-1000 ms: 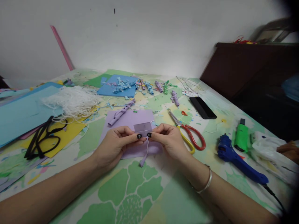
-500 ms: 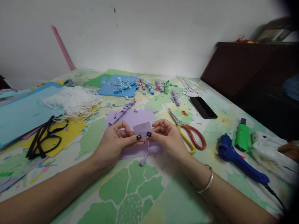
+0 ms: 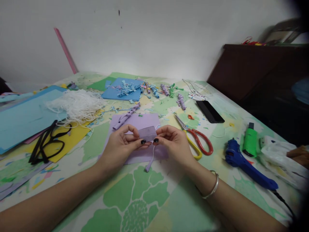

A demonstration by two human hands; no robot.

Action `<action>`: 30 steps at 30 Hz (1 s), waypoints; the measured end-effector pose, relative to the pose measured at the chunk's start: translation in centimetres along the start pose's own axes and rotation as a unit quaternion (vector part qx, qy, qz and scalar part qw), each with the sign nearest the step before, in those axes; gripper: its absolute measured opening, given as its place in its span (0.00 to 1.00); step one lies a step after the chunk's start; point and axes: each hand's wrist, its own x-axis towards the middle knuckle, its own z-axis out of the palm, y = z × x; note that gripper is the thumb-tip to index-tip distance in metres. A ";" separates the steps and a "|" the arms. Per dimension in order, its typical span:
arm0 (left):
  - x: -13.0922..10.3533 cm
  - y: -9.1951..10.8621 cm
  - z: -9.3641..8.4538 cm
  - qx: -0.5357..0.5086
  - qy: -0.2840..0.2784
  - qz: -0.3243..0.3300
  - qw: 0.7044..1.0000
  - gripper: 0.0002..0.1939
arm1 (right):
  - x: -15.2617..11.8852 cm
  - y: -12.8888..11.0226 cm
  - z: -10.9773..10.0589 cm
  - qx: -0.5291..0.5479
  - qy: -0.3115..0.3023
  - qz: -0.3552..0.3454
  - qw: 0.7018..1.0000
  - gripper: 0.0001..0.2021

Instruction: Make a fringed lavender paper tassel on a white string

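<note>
A small piece of purple paper (image 3: pixel 147 132) is pinched by its lower edge between my left hand (image 3: pixel 123 141) and my right hand (image 3: pixel 172 140). Both thumbs press on its near side; the fingertips behind it are partly hidden. From beneath the paper a white string (image 3: pixel 154 153) hangs toward me, ending in a small purple rolled tip (image 3: pixel 148 168). Under my hands lies a larger purple sheet (image 3: pixel 147 120). A purple paper roll with holes (image 3: pixel 126 116) rests across its far left corner. Scissors (image 3: pixel 196 138) with red and yellow handles lie right beside my right hand.
To the left are a white string heap (image 3: pixel 78 104), black straps (image 3: pixel 48 141) and blue sheets (image 3: pixel 29 109). Fringed paper rolls (image 3: pixel 154 91) lie farther back. On the right are a black phone (image 3: pixel 210 111), a green lighter-like object (image 3: pixel 250 141) and a blue glue gun (image 3: pixel 248 166).
The small purple paper has shifted slightly to the right and tilted a little between my fingers. My right thumb has slid slightly right. Both hands still grip it.
</note>
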 end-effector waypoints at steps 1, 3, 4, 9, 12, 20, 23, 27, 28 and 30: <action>0.0 0.0 0.0 0.002 -0.002 0.000 1.000 0.17 | 0.0 0.0 0.0 -0.002 0.001 -0.002 1.000 0.08; 0.0 0.0 -0.1 0.007 -0.008 0.002 1.000 0.16 | 0.1 0.0 0.0 -0.003 0.001 -0.002 1.000 0.07; 0.0 0.0 -0.1 0.009 -0.011 0.004 1.000 0.16 | 0.1 0.0 -0.1 -0.004 0.000 -0.001 1.000 0.07; 0.0 -0.2 0.0 0.004 -0.024 0.012 1.000 0.16 | 0.2 -0.3 -0.1 -0.006 -0.001 0.010 1.000 0.09; 0.0 -0.2 0.0 0.007 -0.027 0.017 0.999 0.16 | 0.1 -0.5 0.0 -0.013 0.003 0.016 1.000 0.10; -0.2 -0.1 0.2 0.025 -0.013 0.040 0.999 0.17 | -0.2 -0.8 0.3 -0.027 0.010 0.013 0.999 0.12; -0.2 -0.2 0.3 0.025 0.006 0.038 0.999 0.21 | -0.3 -0.8 0.4 -0.030 0.006 0.008 1.000 0.12; -0.1 -0.2 0.2 0.019 0.011 0.020 1.000 0.25 | -0.4 -0.8 0.7 -0.036 -0.004 0.004 0.999 0.11; -0.1 -0.2 0.2 0.022 0.009 0.017 1.000 0.26 | -0.4 -0.7 0.8 -0.038 -0.006 0.003 0.999 0.10; 0.1 -0.2 0.1 0.031 -0.003 0.011 0.999 0.26 | -0.4 -0.5 0.9 -0.043 -0.012 -0.002 0.999 0.09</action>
